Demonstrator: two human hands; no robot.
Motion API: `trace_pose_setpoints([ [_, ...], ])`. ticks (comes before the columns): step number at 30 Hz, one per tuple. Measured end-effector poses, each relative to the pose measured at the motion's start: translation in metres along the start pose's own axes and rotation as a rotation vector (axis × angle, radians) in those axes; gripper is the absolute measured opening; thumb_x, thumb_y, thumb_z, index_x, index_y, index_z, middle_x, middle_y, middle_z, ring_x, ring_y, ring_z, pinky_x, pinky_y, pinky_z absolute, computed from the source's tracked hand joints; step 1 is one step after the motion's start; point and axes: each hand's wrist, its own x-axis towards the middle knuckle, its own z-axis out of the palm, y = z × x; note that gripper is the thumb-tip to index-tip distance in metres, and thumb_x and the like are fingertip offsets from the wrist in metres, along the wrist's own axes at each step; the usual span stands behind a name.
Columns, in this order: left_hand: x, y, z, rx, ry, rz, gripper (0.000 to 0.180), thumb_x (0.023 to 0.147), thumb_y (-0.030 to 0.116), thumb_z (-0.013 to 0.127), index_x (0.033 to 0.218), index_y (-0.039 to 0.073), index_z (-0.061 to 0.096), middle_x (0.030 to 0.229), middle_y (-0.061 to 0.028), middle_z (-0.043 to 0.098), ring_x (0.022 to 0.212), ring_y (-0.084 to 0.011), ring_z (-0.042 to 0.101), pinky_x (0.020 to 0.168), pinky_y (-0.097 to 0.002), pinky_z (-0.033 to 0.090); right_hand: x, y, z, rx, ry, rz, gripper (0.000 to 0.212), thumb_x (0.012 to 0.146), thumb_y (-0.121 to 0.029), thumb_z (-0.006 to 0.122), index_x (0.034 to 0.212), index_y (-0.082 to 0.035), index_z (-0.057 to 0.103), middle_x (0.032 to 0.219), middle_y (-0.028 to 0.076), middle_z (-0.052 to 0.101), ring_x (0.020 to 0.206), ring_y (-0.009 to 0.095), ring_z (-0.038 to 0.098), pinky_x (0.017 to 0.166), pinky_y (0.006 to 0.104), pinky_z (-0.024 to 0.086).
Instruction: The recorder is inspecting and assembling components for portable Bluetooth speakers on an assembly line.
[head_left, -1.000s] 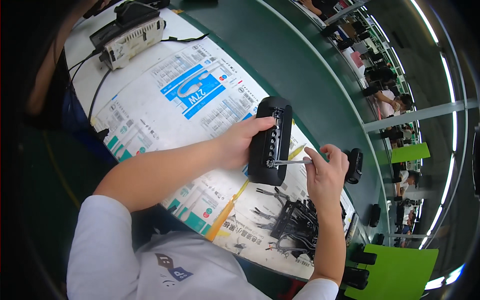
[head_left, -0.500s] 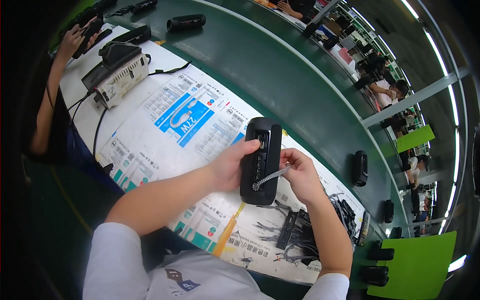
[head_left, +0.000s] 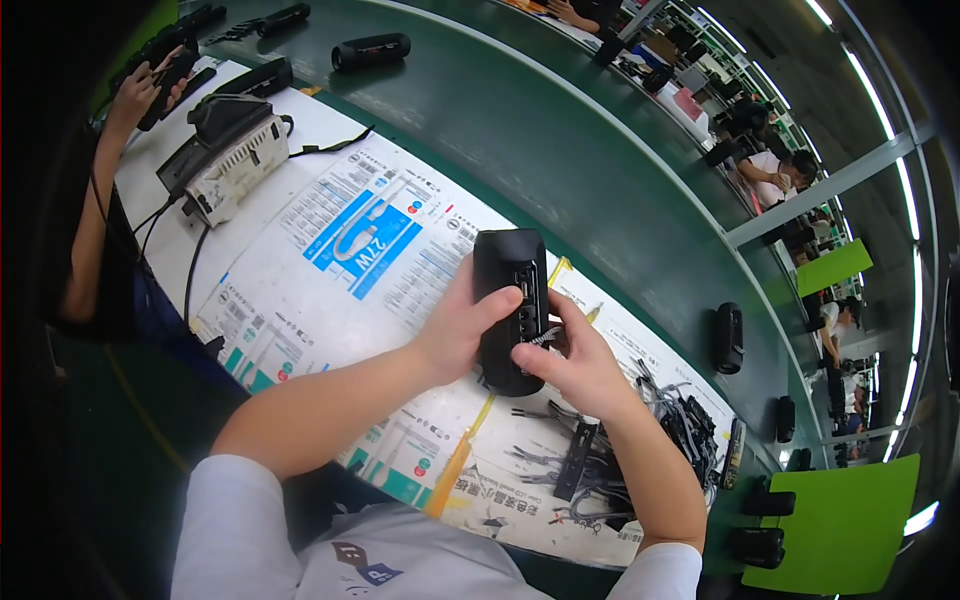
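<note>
A black cylindrical portable speaker [head_left: 508, 262] is held upright above the papered worktop, its recessed port panel facing me. Around its left side my left hand [head_left: 458, 325] is closed, the thumb lying on the panel. My right hand [head_left: 582, 362] grips the lower right side, thumb pressed near the panel's lower end. A short grey braided strap [head_left: 546, 337] shows between the right thumb and fingers. Part of that strap and the lower panel are hidden by the right hand.
Black parts and grey braided straps [head_left: 690, 425] lie heaped beside my right forearm. A boxy cream-and-black device [head_left: 240, 165] with cables stands at the left. More speakers [head_left: 370, 51] rest on the green belt [head_left: 500, 130] beyond. At the far left a co-worker's hands [head_left: 140, 95] hold a black object.
My right hand has moved from pulling the strap out at the side to gripping the speaker, with its thumb over the panel. Less of the strap shows, and the speaker has shifted slightly left.
</note>
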Motion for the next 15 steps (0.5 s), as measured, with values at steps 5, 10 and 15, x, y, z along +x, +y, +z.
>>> trace_pose_setpoints([
  [5,0.006,-0.008,-0.004,0.116,0.036,0.057,0.057,0.084,0.017,0.064,0.129,0.006,0.031,0.114,-0.0067,0.047,0.105,-0.0142,0.048,0.091,-0.0305,0.044,0.013,-0.003,0.008,-0.331,0.131,-0.086,0.075,0.068,-0.025,0.076,0.126,0.004,0.038,0.109,0.013,0.055,0.097,0.019,0.055,0.084,0.0300,0.045],
  [10,0.015,-0.002,-0.008,-0.005,-0.025,0.111,0.064,0.089,0.017,0.055,0.140,0.005,0.018,0.130,-0.0120,0.041,0.120,-0.0189,0.041,0.100,-0.0329,0.034,0.033,0.006,-0.009,-0.176,0.134,-0.076,0.070,0.067,-0.024,0.073,0.123,0.003,0.042,0.105,0.013,0.058,0.095,0.019,0.056,0.086,0.0312,0.045],
  [15,0.026,0.006,-0.027,0.224,0.243,0.198,0.057,0.091,0.022,0.049,0.139,0.005,0.023,0.138,-0.0183,0.034,0.130,-0.0268,0.030,0.112,-0.0384,0.016,0.073,0.014,-0.069,0.118,0.220,0.094,0.067,0.069,-0.021,0.075,0.121,0.005,0.040,0.099,0.015,0.059,0.084,0.020,0.061,0.073,0.0304,0.050],
])
